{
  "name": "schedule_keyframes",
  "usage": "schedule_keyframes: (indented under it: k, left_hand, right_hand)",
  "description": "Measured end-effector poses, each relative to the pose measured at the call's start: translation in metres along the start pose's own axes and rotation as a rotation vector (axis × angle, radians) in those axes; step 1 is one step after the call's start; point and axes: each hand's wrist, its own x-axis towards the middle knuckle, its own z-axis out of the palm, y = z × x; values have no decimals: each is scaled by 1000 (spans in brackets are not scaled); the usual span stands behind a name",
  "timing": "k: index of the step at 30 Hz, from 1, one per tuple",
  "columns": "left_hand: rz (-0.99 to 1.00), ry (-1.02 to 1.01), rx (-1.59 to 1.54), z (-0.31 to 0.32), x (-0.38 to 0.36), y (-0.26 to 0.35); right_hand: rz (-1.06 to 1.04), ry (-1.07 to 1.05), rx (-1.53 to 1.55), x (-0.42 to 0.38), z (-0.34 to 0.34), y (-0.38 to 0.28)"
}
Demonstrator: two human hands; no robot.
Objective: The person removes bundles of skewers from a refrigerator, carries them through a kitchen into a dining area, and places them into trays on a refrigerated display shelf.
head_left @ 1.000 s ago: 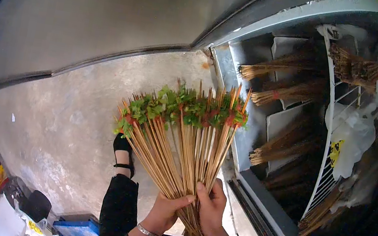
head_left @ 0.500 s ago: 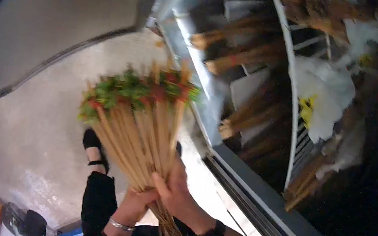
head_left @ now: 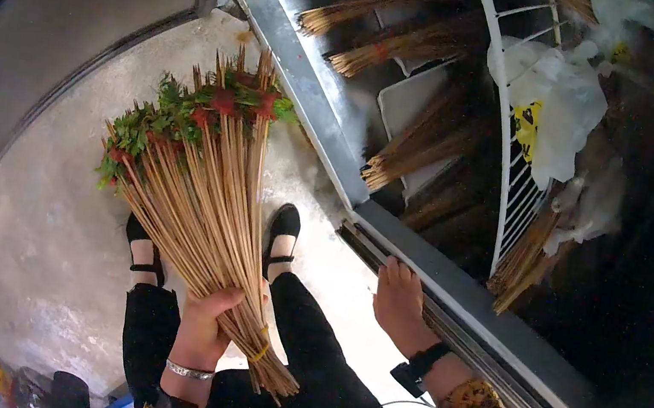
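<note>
Across the right half of the frame the open refrigerated case [head_left: 450, 294] takes up most room, its metal sill running diagonally from the upper middle down to the lower right. Inside it, stacked bundles of skewers [head_left: 423, 43] lie on pale trays, with a white wire rack [head_left: 515, 166] and white plastic bags [head_left: 560, 105] further right. The concrete floor [head_left: 35, 242] fills the left of the frame.

Left of centre, the big bunch of bamboo skewers [head_left: 205, 210] fans upward, green leaves and red bits threaded near the tips at upper left, a yellow band near its lower end. The left hand [head_left: 202, 330] alone carries it, fingers closed tight around the sticks close to that band. The right hand [head_left: 398, 298], lower middle, lies flat on the sill with fingers together and extended, gripping nothing.

By the look of it, the bunch is being brought to the case for stowing, with the free hand steadying at the edge. The next move probably calls for lifting the bunch over the sill and finding a free tray slot without snagging the tips.
</note>
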Motion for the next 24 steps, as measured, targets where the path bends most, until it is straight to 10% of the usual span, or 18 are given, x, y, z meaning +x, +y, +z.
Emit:
schedule_keyframes:
  k: [6, 7, 12, 13, 21, 24]
  left_hand:
    - [-70, 30, 111, -11, 2, -6]
    - [-101, 6, 131, -18, 2, -9]
    - [-56, -9, 328, -42, 7, -28]
    - [-51, -17, 342, -44, 6, -27]
    - [-199, 70, 347, -31, -2, -39]
    - [-174, 17, 201, -37, 0, -60]
  right_hand:
    - [376, -208, -123, 32, 5, -26]
    - [360, -364, -85, 36, -7, -32]
    - [64, 151, 210, -2, 40, -87]
    - [181, -389, 400, 2, 19, -93]
    - [-62, -628, 795, -49, 104, -168]
    - [-15, -424, 898, -80, 123, -184]
